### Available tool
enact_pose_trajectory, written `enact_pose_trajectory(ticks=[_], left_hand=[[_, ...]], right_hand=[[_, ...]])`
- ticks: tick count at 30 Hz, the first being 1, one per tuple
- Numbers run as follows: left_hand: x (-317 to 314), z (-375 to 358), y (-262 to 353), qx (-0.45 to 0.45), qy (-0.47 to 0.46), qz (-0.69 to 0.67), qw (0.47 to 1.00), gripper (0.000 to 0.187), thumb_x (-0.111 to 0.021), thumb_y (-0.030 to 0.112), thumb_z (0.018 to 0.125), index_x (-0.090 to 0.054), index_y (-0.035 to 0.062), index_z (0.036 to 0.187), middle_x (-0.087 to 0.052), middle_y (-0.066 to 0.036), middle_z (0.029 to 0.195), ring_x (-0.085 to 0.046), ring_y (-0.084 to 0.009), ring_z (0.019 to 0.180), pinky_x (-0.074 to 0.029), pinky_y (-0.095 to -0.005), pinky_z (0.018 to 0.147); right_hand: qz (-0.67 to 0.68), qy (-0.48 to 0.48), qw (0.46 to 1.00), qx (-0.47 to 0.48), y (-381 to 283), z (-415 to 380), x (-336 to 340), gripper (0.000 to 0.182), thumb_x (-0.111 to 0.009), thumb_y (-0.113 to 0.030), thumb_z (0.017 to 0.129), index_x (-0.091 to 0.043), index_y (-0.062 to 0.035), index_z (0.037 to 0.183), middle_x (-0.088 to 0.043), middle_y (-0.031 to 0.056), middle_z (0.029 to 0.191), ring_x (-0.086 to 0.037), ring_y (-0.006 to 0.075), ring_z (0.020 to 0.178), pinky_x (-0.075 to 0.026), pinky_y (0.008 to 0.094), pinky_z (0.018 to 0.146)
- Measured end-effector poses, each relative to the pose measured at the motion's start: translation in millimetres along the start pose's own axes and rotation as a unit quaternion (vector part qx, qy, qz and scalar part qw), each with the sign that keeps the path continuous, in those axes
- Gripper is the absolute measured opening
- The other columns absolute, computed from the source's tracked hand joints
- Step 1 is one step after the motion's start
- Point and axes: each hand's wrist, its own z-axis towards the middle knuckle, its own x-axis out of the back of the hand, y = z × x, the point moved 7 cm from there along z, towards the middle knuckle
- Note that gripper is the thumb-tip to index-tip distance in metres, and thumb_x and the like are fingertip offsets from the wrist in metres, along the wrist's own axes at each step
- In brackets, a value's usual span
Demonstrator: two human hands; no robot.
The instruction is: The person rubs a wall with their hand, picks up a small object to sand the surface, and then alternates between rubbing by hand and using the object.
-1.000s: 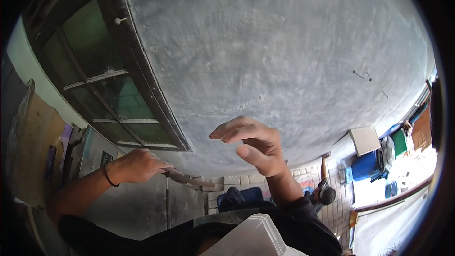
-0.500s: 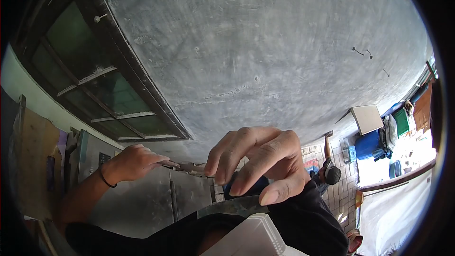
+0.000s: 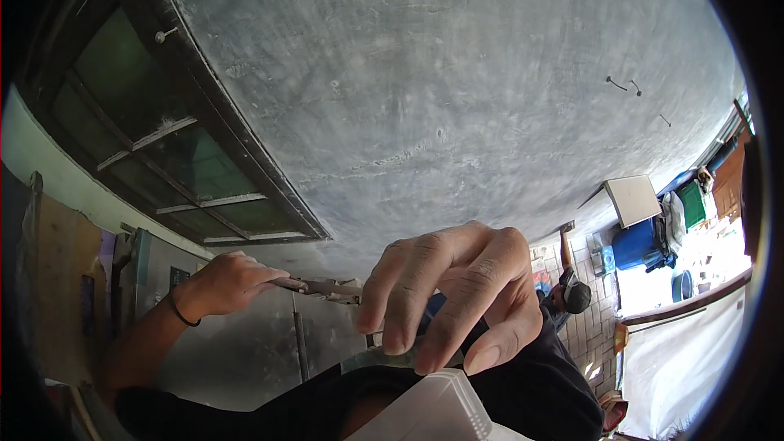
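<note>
My left hand [image 3: 226,283], with a black band on the wrist, is closed around the end of a long, thin brown-grey tool [image 3: 322,287]. The tool points right, and its far end is hidden behind my right hand; its exact kind I cannot tell. Close to the camera, my right hand [image 3: 457,294] hangs with fingers loosely bent and apart, nothing between them. Its fingertips are right by the top edge of a whitish translucent plastic piece [image 3: 433,408] at the bottom of the view.
A grey plastered wall [image 3: 457,98] fills the top. At left is a dark-framed window [image 3: 175,147] above a metal cabinet [image 3: 237,351]. A person in a cap [image 3: 576,297] reaches to the wall at right, near a blue barrel [image 3: 633,247] on a paved floor [image 3: 584,335].
My right hand has moved slightly right and down, its fingertips nearer the plastic piece. My left hand keeps its hold on the tool, almost still.
</note>
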Motion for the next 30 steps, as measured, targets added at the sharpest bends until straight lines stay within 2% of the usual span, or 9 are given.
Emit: enact_pose_trajectory(ticks=[10, 14, 16, 23, 25, 26, 28, 29, 30], left_hand=[[-1, -1, 0, -0.001, 0.003, -0.007, 1.0, 0.028, -0.073, 0.017, 0.089, -0.071, 0.0117, 0.116, -0.07, -0.011, 0.079, -0.067, -0.032, 0.075, -0.051, -0.0438, 0.071], [2, 1, 1, 0.001, -0.008, -0.007, 1.0, 0.028, -0.073, 0.016, 0.089, -0.071, 0.0111, 0.117, -0.071, -0.011, 0.081, -0.068, -0.0323, 0.076, -0.052, -0.0438, 0.071], [7, 2, 8, -0.002, -0.007, 0.003, 1.0, 0.028, -0.073, 0.016, 0.089, -0.071, 0.0106, 0.117, -0.071, -0.012, 0.082, -0.068, -0.0325, 0.076, -0.052, -0.0432, 0.07], [9, 4, 10, 0.008, -0.025, 0.002, 1.0, 0.029, -0.073, 0.016, 0.088, -0.07, 0.0101, 0.117, -0.072, -0.012, 0.082, -0.069, -0.0332, 0.078, -0.053, -0.0434, 0.072], [6, 3, 7, -0.002, -0.013, -0.004, 1.0, 0.028, -0.071, 0.017, 0.09, -0.07, 0.0097, 0.117, -0.072, -0.013, 0.082, -0.07, -0.0339, 0.081, -0.055, -0.0446, 0.072], [6, 2, 3, 0.01, 0.006, 0.004, 1.0, 0.028, -0.071, 0.017, 0.09, -0.07, 0.0097, 0.117, -0.072, -0.013, 0.082, -0.07, -0.0339, 0.081, -0.055, -0.0446, 0.072], [-2, -1, 3, -0.018, -0.029, 0.025, 0.999, 0.028, -0.067, 0.018, 0.093, -0.069, 0.009, 0.119, -0.072, -0.015, 0.084, -0.071, -0.0352, 0.082, -0.056, -0.0454, 0.072], [4, -3, 0, 0.006, 0.005, 0.036, 0.999, 0.028, -0.067, 0.018, 0.093, -0.069, 0.009, 0.119, -0.072, -0.015, 0.084, -0.071, -0.0352, 0.082, -0.056, -0.0454, 0.072], [0, -3, 0, 0.005, -0.02, 0.027, 0.999, 0.029, -0.066, 0.018, 0.094, -0.069, 0.01, 0.121, -0.072, -0.017, 0.084, -0.071, -0.0359, 0.082, -0.056, -0.0458, 0.071]], right_hand=[[-0.012, -0.021, 0.999, 0.029, -7, 4, -7, 0.011, -0.072, 0.002, 0.086, -0.075, 0.0048, 0.096, -0.067, 0.0269, 0.109, -0.071, 0.0298, 0.097, -0.054, 0.0416, 0.093], [-0.024, -0.012, 0.999, 0.048, -12, 8, -8, 0.011, -0.072, 0.002, 0.086, -0.075, 0.0049, 0.096, -0.067, 0.0264, 0.109, -0.071, 0.0284, 0.096, -0.055, 0.0408, 0.093], [-0.049, -0.001, 0.998, 0.042, -15, 10, -9, 0.012, -0.07, -0.002, 0.087, -0.077, 0.0021, 0.095, -0.069, 0.0194, 0.107, -0.068, 0.037, 0.1, -0.059, 0.0441, 0.083], [-0.079, -0.011, 0.995, 0.057, -22, 17, -12, 0.013, -0.071, -0.007, 0.086, -0.077, 0.0018, 0.094, -0.07, 0.0199, 0.104, -0.068, 0.0365, 0.098, -0.059, 0.0445, 0.085], [-0.066, -0.035, 0.997, -0.003, -18, 14, -5, 0.021, -0.074, -0.004, 0.084, -0.073, 0.0063, 0.102, -0.067, 0.0259, 0.115, -0.069, 0.0325, 0.103, -0.053, 0.0417, 0.092], [-0.113, -0.002, 0.993, -0.042, -13, 6, 9, 0.024, -0.073, -0.005, 0.083, -0.073, 0.0067, 0.103, -0.067, 0.0253, 0.116, -0.067, 0.0337, 0.106, -0.051, 0.0433, 0.095], [-0.176, 0.075, 0.977, -0.097, 6, -31, 53, 0.032, -0.072, -0.005, 0.081, -0.071, 0.0072, 0.111, -0.067, 0.0235, 0.119, -0.064, 0.0351, 0.114, -0.046, 0.0463, 0.102], [-0.229, 0.127, 0.959, -0.112, 24, -60, 86, 0.033, -0.072, -0.005, 0.084, -0.069, 0.0065, 0.116, -0.067, 0.0232, 0.117, -0.063, 0.0345, 0.116, -0.045, 0.0454, 0.105], [-0.27, 0.194, 0.93, -0.157, 46, -97, 122, 0.033, -0.072, -0.007, 0.089, -0.068, 0.0061, 0.119, -0.068, 0.0206, 0.119, -0.063, 0.0304, 0.118, -0.045, 0.0429, 0.106]])
